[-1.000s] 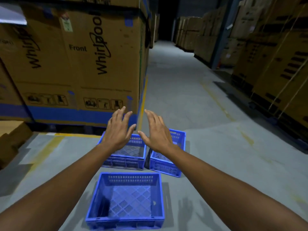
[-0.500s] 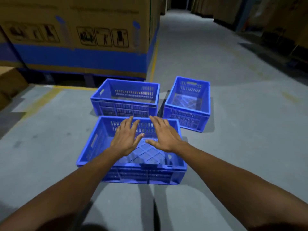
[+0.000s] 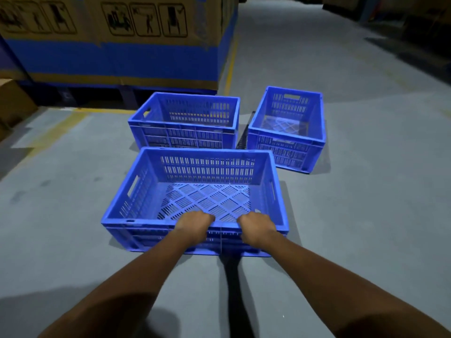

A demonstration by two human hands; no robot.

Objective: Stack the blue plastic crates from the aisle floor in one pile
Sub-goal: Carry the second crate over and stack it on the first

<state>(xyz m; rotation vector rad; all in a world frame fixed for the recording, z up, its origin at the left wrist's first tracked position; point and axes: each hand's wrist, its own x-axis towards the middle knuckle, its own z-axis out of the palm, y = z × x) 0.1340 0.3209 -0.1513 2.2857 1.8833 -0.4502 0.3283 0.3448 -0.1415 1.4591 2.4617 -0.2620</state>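
Both hands gripped the near rim of the nearest crate (image 3: pixel 195 191), left hand (image 3: pixel 194 228) and right hand (image 3: pixel 256 229) close together, fingers curled over the edge. Crate sat on the floor (image 3: pixel 366 215); two more crates (image 3: pixel 185 120) (image 3: pixel 286 128) stood just behind, unstacked. Risk: lifting from one side only could tip the crate or knock it into the back ones.

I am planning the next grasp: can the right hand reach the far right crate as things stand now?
Probably not yet: the right hand grips the near crate rim. The floor towards the far right crate looks clear.
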